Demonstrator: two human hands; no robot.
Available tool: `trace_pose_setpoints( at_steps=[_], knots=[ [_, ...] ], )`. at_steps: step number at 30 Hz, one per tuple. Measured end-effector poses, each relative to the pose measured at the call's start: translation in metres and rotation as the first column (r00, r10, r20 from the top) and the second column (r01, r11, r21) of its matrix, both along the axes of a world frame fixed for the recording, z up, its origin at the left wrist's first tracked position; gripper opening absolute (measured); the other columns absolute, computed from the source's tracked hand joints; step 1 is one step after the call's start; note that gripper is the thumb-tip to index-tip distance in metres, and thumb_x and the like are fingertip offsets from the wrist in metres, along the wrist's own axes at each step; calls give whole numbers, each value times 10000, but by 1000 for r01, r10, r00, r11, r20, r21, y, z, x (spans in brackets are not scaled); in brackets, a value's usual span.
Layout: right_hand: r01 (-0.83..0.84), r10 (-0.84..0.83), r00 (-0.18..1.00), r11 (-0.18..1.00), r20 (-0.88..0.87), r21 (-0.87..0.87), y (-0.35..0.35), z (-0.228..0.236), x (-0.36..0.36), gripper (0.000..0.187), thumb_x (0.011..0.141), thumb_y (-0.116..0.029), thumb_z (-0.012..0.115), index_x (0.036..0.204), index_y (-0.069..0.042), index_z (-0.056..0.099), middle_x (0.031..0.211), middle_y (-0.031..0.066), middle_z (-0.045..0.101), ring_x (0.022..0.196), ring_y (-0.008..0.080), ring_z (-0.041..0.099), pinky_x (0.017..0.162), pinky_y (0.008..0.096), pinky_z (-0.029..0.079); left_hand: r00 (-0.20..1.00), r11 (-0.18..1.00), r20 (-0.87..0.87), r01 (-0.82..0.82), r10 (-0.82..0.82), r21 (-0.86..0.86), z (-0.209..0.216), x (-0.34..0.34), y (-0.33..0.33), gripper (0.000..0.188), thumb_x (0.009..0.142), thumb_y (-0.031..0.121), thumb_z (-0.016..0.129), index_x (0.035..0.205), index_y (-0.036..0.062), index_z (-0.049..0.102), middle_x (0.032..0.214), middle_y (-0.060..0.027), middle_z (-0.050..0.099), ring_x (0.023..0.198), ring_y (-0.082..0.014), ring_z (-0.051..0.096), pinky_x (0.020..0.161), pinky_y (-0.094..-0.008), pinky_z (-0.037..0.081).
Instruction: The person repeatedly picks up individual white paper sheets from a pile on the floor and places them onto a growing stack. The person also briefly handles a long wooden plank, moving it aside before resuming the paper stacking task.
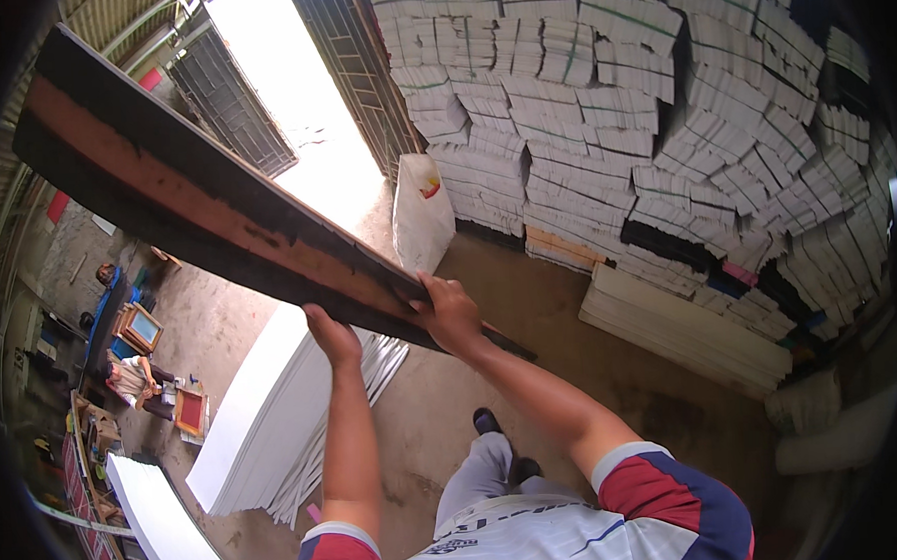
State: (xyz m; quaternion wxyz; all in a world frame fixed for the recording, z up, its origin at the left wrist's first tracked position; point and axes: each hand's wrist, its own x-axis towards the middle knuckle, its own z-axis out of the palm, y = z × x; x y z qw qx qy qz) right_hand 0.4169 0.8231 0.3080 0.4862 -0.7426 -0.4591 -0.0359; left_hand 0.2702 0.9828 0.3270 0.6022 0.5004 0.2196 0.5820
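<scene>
Above the floor [424, 411], we see the fingers of the left hand [333, 337] and right hand [452, 315] grasping a long black panel [225, 212], brown-striped, slanting up leftward; beyond it are white sheets [274, 408] and, farther off, stacked white bundles [551, 105].

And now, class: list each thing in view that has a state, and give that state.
Long board: held up, tilted
Left hand: gripping the board
Right hand: gripping the board
Metal gate: open
White sack: standing upright
White sheets: piled, edges uneven
White bundles: stacked high, strapped
</scene>
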Motion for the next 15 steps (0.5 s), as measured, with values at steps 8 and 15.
trace_pose_setpoints(
  at_steps=[8, 15],
  knots=[
    [-199, 199, 980, 980, 28, 17, 74, -27, 112, 481, 938, -249, 774, 1388, -121, 658, 1059, 184, 744, 987, 392, 718, 837, 489, 581, 972, 970, -37, -227, 231, 88, -15, 103, 42, 817, 1105, 668, 343, 1547, -19, 375, 1536, -169, 483, 1401, -290, 515, 1174, -450, 440],
    [-188, 188, 982, 982, 7, -33, 155, -17, 219, 475, 970, -221, 738, 1417, -99, 632, 1004, 208, 738, 918, 425, 718, 797, 504, 573, 890, 893, -149, -399, 432, 208, 40, 220, 92, 694, 1122, 606, 422, 1286, -46, 597, 1187, -126, 657, 1097, -228, 602, 988, -377, 470]
  ],
)
